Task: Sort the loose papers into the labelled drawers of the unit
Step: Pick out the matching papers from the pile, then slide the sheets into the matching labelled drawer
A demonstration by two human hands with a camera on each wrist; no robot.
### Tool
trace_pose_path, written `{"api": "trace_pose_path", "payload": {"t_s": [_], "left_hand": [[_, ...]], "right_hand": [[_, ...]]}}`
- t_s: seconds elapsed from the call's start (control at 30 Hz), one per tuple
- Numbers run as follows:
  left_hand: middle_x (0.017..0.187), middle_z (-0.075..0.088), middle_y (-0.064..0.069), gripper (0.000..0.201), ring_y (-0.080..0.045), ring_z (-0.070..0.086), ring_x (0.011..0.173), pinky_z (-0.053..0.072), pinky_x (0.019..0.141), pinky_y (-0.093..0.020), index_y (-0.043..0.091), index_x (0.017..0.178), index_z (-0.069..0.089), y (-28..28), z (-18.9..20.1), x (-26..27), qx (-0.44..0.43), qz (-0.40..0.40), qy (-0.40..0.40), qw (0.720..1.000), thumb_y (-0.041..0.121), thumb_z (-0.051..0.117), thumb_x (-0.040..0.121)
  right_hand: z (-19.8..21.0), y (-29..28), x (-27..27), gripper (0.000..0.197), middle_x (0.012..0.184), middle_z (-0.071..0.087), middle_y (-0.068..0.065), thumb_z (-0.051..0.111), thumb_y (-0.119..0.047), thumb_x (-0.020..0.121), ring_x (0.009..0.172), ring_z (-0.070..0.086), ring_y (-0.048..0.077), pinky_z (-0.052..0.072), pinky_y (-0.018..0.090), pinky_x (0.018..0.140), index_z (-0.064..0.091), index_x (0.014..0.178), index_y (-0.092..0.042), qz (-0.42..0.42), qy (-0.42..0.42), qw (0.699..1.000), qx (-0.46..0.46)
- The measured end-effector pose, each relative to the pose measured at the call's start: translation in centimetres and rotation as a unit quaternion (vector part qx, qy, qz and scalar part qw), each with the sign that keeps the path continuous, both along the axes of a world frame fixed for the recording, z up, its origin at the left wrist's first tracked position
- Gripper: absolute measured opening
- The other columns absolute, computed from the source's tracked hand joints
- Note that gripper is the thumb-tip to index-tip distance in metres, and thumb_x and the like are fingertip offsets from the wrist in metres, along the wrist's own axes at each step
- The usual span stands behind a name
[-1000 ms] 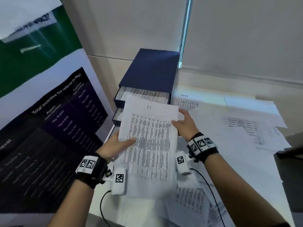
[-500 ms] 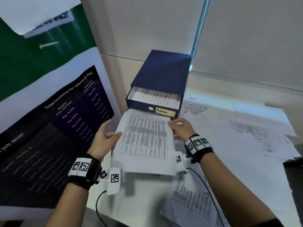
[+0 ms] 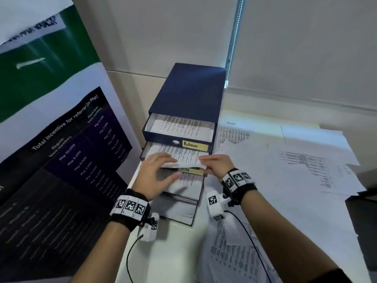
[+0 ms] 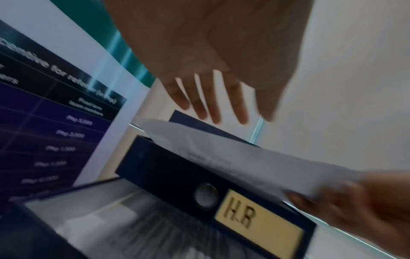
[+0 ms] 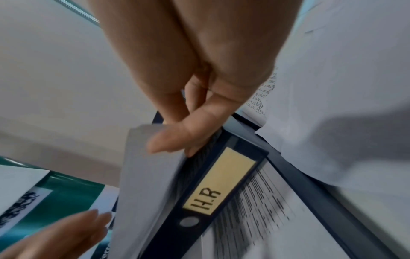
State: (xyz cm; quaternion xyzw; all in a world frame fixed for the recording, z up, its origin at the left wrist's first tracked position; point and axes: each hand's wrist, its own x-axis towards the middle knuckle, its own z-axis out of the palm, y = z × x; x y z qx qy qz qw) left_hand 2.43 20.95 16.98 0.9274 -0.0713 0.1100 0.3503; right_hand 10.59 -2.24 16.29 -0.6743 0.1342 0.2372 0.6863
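A dark blue drawer unit [image 3: 189, 92] stands at the table's back left with several drawers pulled out. The top drawer carries an "Admin" label [image 3: 195, 145] and holds printed sheets. Below it is the "H.R" drawer [image 4: 255, 226] [image 5: 219, 182]. A printed sheet [image 3: 183, 156] [image 4: 244, 157] lies slanted in that drawer, its near edge sticking out over the front. My right hand [image 3: 202, 164] [image 5: 168, 140] pinches the sheet's near right corner between thumb and fingers. My left hand [image 3: 167, 166] [image 4: 213, 108] hovers with straight fingers over the sheet's left part.
Loose printed papers [image 3: 306, 160] cover the table right of the unit, with more [image 3: 234, 258] at the near edge. A large banner [image 3: 61, 160] stands close on the left. Two lower drawers [image 3: 183, 188] jut out toward me. A blind chain [image 3: 232, 37] hangs behind the unit.
The sheet, held up in both hands before the unit, has come down and gone forward into the H.R drawer. My left hand has let go of its left edge and opened.
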Motion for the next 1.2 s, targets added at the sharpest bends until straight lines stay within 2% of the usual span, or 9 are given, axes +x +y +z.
{"api": "trace_pose_path", "payload": {"t_s": [0.17,0.3,0.47,0.6,0.7,0.83,0.93,1.1,1.2], "left_hand": [[0.156,0.039,0.008,0.07,-0.016,0.03,0.146,0.02,0.116,-0.046,0.039,0.151,0.036,-2.0,-2.4,1.7,0.209,-0.109,0.097,0.967,0.072,0.031,0.09],[0.154,0.043,0.006,0.082,-0.017,0.035,0.143,0.017,0.115,-0.042,0.038,0.15,0.038,-2.4,-3.9,3.9,0.285,-0.087,0.135,0.945,0.077,0.006,0.085],[0.105,0.067,0.005,0.062,-0.022,0.059,0.102,0.033,0.092,-0.037,0.027,0.104,0.071,-6.7,-4.2,5.7,0.234,-0.072,0.031,0.969,0.069,0.027,0.092],[0.091,0.057,-0.002,0.022,-0.024,0.053,0.084,0.038,0.075,-0.036,0.017,0.088,0.067,-12.6,-4.4,5.4,0.151,-0.095,-0.105,0.978,0.037,0.06,0.093],[0.093,0.055,-0.006,0.01,-0.024,0.051,0.084,0.038,0.073,-0.035,0.016,0.091,0.07,-15.7,-5.4,5.4,0.132,-0.078,-0.14,0.978,0.025,0.067,0.088],[0.115,0.056,-0.009,0.047,-0.029,0.056,0.104,0.048,0.092,-0.043,0.016,0.122,0.061,-20.7,-8.4,6.0,0.121,-0.157,0.116,0.973,0.047,0.056,0.088],[0.141,0.041,-0.017,0.089,-0.037,0.044,0.129,0.04,0.107,-0.046,0.015,0.146,0.034,-25.0,-12.7,5.9,0.229,-0.16,0.353,0.893,0.061,0.071,0.079],[0.164,-0.01,-0.019,0.097,-0.042,-0.002,0.151,0.024,0.117,-0.056,0.023,0.158,0.003,-29.5,-16.4,3.5,0.315,-0.141,0.382,0.858,0.053,0.064,0.088],[0.163,-0.003,-0.023,0.074,-0.043,0.004,0.15,0.031,0.115,-0.055,0.019,0.157,0.006,-30.0,-16.7,2.7,0.341,-0.113,0.326,0.875,0.033,0.049,0.099]], "right_hand": [[-0.6,0.0,1.0,0.016,0.113,0.069,0.021,0.059,0.005,0.092,0.1,0.069,0.026,0.06,0.026,0.077,0.069,0.103,0.0,-0.045,0.049,0.99,0.125],[-1.8,-4.0,-0.6,0.015,0.097,0.072,0.019,0.057,0.002,0.094,0.086,0.072,0.027,0.061,0.03,0.075,0.067,0.105,0.0,-0.061,0.052,0.984,0.161],[-8.5,-15.9,-1.7,0.023,0.092,0.062,0.017,0.064,-0.005,0.091,0.068,0.057,0.023,0.052,0.031,0.061,0.065,0.114,-0.001,-0.06,0.112,0.983,-0.133],[-13.2,-26.9,-4.4,0.061,0.138,0.041,0.019,0.077,-0.034,0.08,0.112,0.055,0.038,0.051,0.042,0.094,0.052,0.133,-0.019,-0.07,0.216,0.872,-0.433],[-13.9,-32.5,-7.3,0.087,0.139,0.032,0.021,0.082,-0.049,0.071,0.126,0.039,0.043,0.041,0.05,0.1,0.042,0.141,-0.016,-0.111,0.239,0.804,-0.533],[-14.5,-36.4,-8.8,0.102,0.135,0.037,0.024,0.083,-0.064,0.057,0.128,0.036,0.038,0.038,0.05,0.098,0.043,0.133,-0.01,-0.139,0.233,0.786,-0.555],[-14.6,-37.3,-8.6,0.107,0.136,0.037,0.025,0.086,-0.061,0.054,0.129,0.036,0.04,0.041,0.051,0.097,0.04,0.137,-0.013,-0.142,0.208,0.794,-0.553],[-14.7,-39.9,-7.7,0.126,0.144,0.032,0.02,0.091,-0.058,0.048,0.132,0.037,0.042,0.04,0.057,0.101,0.026,0.149,-0.022,-0.199,0.202,0.812,-0.51],[-14.1,-41.1,-6.6,0.102,0.14,0.033,0.019,0.093,-0.04,0.056,0.119,0.051,0.043,0.048,0.053,0.097,0.042,0.14,-0.015,-0.245,0.192,0.837,-0.45]]}}
